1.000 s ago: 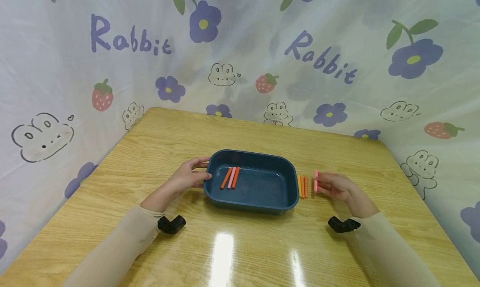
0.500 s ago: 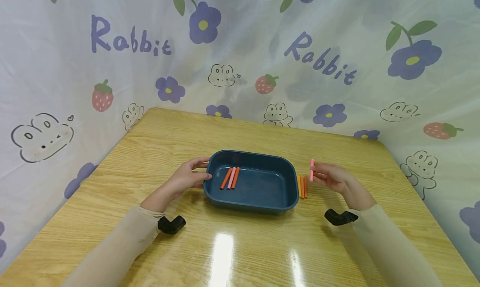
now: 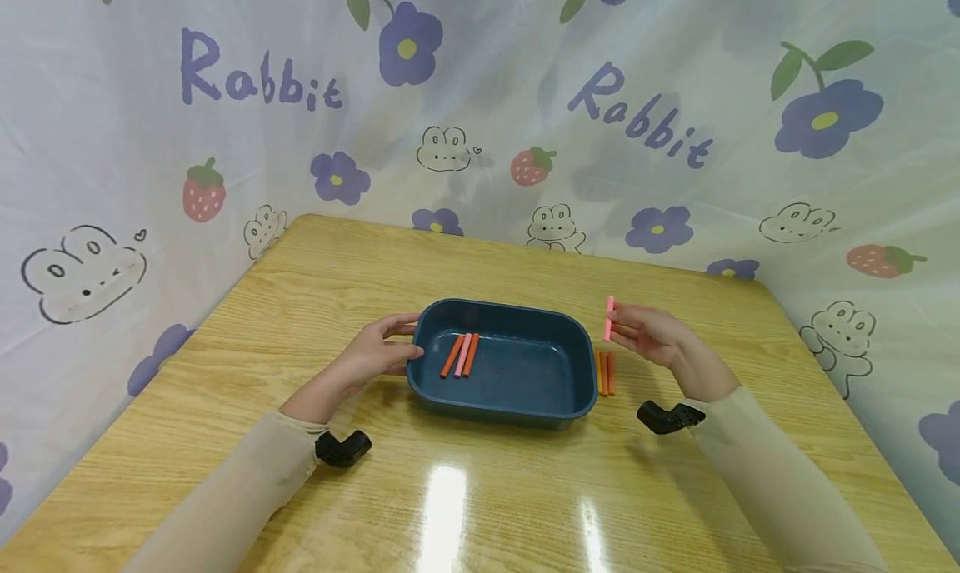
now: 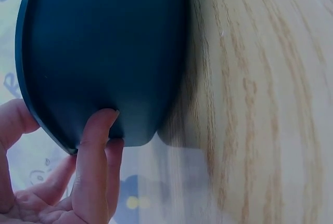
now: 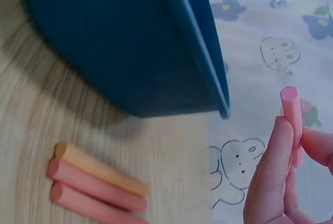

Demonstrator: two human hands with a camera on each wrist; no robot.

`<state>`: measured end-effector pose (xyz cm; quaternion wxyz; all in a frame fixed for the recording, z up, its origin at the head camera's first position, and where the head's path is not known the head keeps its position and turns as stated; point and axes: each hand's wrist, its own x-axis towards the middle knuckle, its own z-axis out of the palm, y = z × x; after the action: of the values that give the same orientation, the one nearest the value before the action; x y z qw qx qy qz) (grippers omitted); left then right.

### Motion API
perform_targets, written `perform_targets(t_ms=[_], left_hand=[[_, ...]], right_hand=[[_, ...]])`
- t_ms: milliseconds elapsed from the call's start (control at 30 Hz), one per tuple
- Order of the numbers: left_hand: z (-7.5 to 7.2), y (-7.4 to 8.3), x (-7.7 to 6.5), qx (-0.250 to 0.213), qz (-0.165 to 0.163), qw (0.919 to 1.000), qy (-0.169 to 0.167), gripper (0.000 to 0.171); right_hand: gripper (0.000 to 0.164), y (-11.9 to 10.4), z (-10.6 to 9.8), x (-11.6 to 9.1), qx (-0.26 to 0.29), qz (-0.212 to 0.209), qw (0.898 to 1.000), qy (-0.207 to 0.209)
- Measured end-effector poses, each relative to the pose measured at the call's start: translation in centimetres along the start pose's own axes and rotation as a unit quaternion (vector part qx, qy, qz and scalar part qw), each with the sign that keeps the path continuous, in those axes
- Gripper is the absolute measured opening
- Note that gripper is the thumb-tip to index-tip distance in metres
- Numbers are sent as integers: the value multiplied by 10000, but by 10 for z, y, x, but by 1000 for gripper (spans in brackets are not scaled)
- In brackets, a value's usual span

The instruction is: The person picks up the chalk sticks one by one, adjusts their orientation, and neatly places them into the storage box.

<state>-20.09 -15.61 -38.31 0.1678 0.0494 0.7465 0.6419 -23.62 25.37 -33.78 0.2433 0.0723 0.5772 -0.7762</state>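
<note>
A dark blue rectangular basin (image 3: 517,373) rests on the table. My left hand (image 3: 375,348) grips its left end, with the thumb at the rim and fingers (image 4: 94,156) against the outer wall. Up past the basin's right end, my right hand (image 3: 651,336) pinches a pink crayon-like stick (image 5: 292,115) between thumb and fingers, roughly upright and raised off the table. Inside the basin, at its left side, lie two red-orange sticks (image 3: 452,356) with a pink stick (image 3: 463,356) between them. Beside the right wall, a yellow-orange stick (image 5: 99,168) and two orange-red sticks (image 5: 96,185) lie together on the table.
The wooden table (image 3: 360,256) extends around the basin on every side. Behind it and along both sides hangs a white curtain (image 3: 480,82) printed with rabbits, flowers and strawberries. A black wrist mount (image 3: 343,448) sits on each sleeve.
My right hand has lifted the pink stick and carried it up and left, toward the basin's far right corner. The left hand and the basin have stayed put.
</note>
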Motion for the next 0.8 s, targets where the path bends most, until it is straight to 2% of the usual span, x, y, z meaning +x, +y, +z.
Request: perform_targets(t_ms=[233, 467, 633, 800], left_hand=[[-1, 1, 1, 10, -20, 10000, 5, 62], [-2, 2, 1, 90, -29, 10000, 26, 62], [-2, 2, 1, 99, -58, 9999, 32, 61], [-3, 1, 2, 72, -29, 10000, 27, 63]], right_hand=[[26, -5, 13, 6, 40, 103, 9999, -59], [20, -6, 25, 13, 116, 127, 9998, -107], [21, -6, 36, 20, 133, 152, 9997, -148], [14, -6, 46, 28, 71, 218, 9996, -162]])
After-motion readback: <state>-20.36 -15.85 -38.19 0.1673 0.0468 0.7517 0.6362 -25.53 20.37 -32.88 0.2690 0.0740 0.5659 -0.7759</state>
